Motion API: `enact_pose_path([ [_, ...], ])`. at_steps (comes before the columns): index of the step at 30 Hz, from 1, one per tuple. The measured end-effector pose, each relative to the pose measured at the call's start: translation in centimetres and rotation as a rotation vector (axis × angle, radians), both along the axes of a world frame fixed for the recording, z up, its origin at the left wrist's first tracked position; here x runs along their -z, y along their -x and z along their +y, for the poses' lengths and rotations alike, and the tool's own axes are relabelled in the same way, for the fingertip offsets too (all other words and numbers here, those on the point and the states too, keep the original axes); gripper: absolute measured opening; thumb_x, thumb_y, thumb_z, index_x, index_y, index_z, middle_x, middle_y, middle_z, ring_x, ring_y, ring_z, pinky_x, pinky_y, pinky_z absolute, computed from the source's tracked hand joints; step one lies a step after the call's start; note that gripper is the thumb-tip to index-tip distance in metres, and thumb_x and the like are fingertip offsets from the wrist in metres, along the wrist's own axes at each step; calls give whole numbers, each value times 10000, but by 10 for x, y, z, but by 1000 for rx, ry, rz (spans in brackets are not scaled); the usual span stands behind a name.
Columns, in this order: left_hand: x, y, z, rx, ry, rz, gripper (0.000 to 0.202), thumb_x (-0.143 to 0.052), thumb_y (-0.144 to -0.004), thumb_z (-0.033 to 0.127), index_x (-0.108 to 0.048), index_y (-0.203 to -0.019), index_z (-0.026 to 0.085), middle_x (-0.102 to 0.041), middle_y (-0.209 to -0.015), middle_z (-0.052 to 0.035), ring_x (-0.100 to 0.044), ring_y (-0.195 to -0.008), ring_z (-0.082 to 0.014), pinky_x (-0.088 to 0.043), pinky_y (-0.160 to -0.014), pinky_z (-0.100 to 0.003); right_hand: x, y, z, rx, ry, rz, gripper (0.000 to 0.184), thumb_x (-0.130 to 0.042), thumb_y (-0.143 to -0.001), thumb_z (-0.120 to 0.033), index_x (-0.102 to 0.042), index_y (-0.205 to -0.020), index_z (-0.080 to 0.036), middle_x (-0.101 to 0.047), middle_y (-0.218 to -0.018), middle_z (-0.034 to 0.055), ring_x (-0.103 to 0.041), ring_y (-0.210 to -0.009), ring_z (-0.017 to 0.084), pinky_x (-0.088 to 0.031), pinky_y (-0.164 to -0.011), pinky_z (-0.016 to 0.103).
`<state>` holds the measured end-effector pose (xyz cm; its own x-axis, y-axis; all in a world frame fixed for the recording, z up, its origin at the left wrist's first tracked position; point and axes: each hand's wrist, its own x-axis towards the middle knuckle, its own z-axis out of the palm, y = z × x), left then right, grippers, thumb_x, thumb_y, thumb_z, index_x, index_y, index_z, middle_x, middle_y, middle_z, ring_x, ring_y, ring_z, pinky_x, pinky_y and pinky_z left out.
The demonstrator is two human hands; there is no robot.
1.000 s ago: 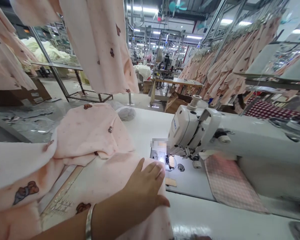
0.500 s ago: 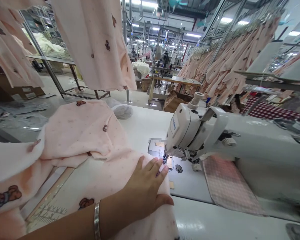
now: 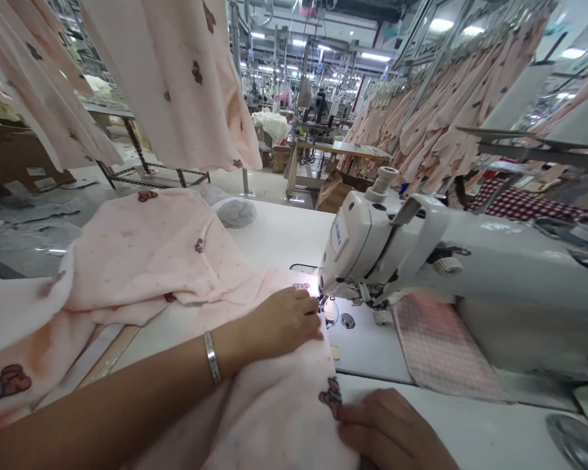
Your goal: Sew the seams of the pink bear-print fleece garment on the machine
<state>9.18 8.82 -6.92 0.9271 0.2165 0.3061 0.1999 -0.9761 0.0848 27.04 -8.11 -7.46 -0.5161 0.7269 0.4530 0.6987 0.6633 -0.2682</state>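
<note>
The pink cloth lies on the bench under the left grip, running out well to its left in loose folds and down towards the person. Its straight right-hand edge is the line that matters: it passes just to the right of the left grip, and its long axis runs from beside the presser foot back to the right grip. The left grip is much the nearer to the foot, which sits just beyond its fingers on the right, below the head of the sewing machine. That hand is curled on the cloth, knuckles up; its fingertips are partly hidden, so I cannot tell whether it pinches or only presses. The right grip, nearer the person and farther right, looks closed on the cloth's edge, touching just beside a printed bear. Beyond the right grip, under the machine's arm, lies a checked cloth, apart from both hands; a plastic bag rests beyond the left grip.
</note>
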Motion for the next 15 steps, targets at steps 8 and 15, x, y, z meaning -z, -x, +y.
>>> enact_pose_path([
  [8, -46, 18, -89, -250, 412, -104, 225, -490, -874, 330, -578, -729, 182, -571, -725, -15, -520, -689, -165, -438, -618, -280, 9, 2, -2, -9, 93, 172, 178, -477, -825, -26, -540, -913, -168, -636, -880, 38, -510, -753, 133, -410, -656, 283],
  [15, -12, 5, -136, -321, -49, -375, 247, -382, -900, 242, -556, -1023, 115, -612, -894, -99, -547, -829, -214, -445, -864, -452, -11, 16, -3, 9, -17, 275, 126, -466, -737, -54, -500, -789, -164, -560, -734, 37, -481, -681, 144, -387, -592, 298],
])
